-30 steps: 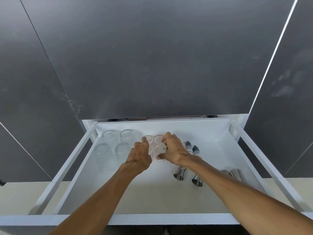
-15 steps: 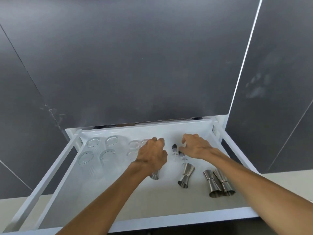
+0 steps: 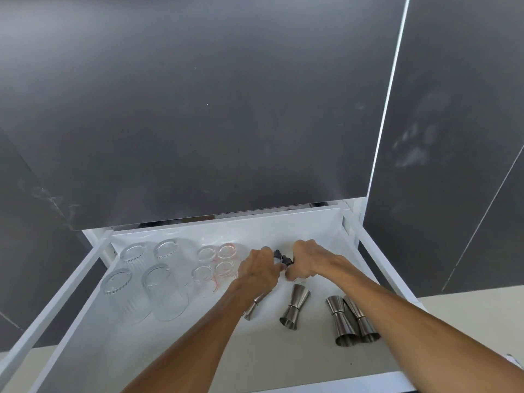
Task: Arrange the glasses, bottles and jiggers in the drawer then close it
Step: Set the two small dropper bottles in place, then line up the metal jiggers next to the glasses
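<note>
The white drawer is pulled open below dark cabinet fronts. Several tall ribbed glasses stand at its left. Beside them sit several small shot glasses. My left hand and my right hand meet in the middle, each closed around a small black-capped bottle; only the two caps show between the fingers. Steel jiggers lie nearer to me: one below my hands, a pair to the right, and one partly hidden under my left forearm.
Dark grey cabinet panels rise behind the drawer. White side rails run along the drawer's left and right. The drawer's front rim lies at the bottom of view, under my forearms.
Both hands left the shot glasses and moved right to the two small bottles, closing around them. The view shifted, so the drawer now sits lower and further right.
</note>
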